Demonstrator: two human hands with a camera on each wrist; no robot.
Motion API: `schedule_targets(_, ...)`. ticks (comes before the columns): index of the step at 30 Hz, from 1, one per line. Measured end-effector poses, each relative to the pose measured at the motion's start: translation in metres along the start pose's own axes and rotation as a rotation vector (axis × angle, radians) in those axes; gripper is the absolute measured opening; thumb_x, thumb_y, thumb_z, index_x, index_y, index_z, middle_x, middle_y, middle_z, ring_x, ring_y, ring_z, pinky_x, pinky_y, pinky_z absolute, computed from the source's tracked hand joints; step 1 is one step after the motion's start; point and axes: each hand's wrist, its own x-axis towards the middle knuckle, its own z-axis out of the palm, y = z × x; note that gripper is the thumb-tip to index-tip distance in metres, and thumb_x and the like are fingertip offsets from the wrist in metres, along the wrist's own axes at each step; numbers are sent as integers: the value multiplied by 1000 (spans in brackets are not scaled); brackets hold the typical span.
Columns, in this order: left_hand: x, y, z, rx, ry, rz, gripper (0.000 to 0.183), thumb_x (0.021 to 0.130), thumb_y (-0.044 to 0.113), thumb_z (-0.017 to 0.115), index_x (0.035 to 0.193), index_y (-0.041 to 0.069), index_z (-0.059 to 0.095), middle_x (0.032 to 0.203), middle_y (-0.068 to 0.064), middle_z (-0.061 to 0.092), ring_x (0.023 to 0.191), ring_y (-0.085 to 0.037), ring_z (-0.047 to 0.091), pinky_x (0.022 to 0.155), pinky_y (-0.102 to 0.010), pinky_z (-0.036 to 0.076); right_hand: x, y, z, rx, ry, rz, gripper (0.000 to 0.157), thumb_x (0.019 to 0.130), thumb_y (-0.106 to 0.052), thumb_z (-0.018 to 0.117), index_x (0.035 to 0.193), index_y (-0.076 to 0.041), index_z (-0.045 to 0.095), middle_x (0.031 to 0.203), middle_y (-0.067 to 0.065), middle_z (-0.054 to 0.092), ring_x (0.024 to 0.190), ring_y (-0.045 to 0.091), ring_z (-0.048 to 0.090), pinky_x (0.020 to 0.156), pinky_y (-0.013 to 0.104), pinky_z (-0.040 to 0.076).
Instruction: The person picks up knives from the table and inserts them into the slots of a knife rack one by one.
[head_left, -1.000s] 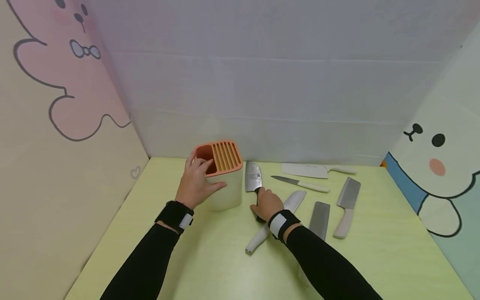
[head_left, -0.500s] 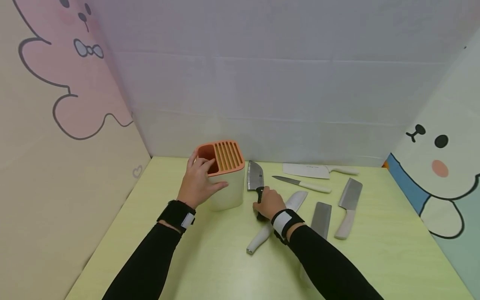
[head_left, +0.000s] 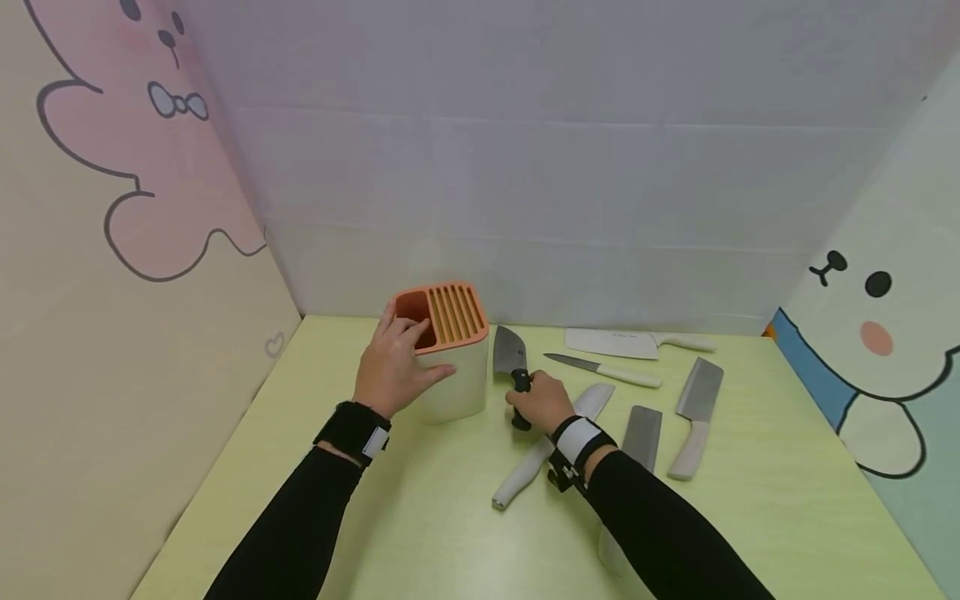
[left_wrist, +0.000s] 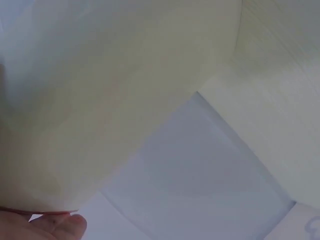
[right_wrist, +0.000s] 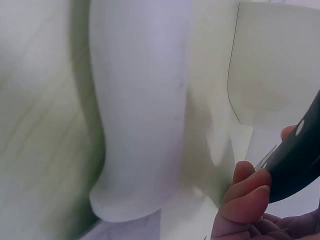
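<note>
A cream knife block (head_left: pixel 453 387) with an orange top stands at the back of the table; slots fill the right of its top, an open compartment the left. My left hand (head_left: pixel 393 371) grips its left front rim, fingertips at the compartment and thumb against the front. In the left wrist view, fingertips (left_wrist: pixel 70 227) show by the orange edge. My right hand (head_left: pixel 543 402) holds a broad-bladed kitchen knife (head_left: pixel 509 350) by its black handle (right_wrist: pixel 295 155), blade pointing away beside the block. Under that wrist lies a grey-handled knife (head_left: pixel 521 479).
Right of my hand lie a white-handled cleaver (head_left: pixel 611 342), a small paring knife (head_left: pixel 628 375) and a beige-handled cleaver (head_left: pixel 699 390). Another cleaver (head_left: pixel 642 437) is partly under my right forearm. A pale wall (head_left: pixel 525 208) closes off the table's back.
My right hand has raised the black handle slightly, and the knife's blade has tilted and darkened. The left hand stays on the knife block.
</note>
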Motion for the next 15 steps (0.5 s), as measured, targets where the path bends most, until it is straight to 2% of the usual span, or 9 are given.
schedule_targets(5, -1, 0, -5, 183, -26, 44, 85, 63, 70, 65, 122, 8, 62, 112, -13, 64, 131, -38, 33, 104, -65, 25, -3, 1, -2, -6, -9, -9, 62, 79, -37, 60, 125, 2, 50, 108, 19, 62, 84, 24, 60, 67, 36, 54)
schedule_targets(9, 0, 0, -7, 245, -3, 79, 84, 63, 72, 63, 120, 11, 63, 116, -12, 61, 128, -38, 34, 104, -67, 20, -5, 2, -2, -21, -16, -15, 62, 79, -38, 60, 125, 3, 50, 107, 19, 63, 82, 24, 60, 67, 36, 53)
schedule_targets(15, 1, 2, -6, 266, 33, 109, 83, 62, 70, 66, 118, 9, 64, 105, -16, 58, 109, -37, 43, 96, -55, 38, -6, 5, -4, -13, -26, -14, 61, 79, -36, 61, 125, 3, 49, 106, 18, 62, 78, 22, 59, 64, 34, 53)
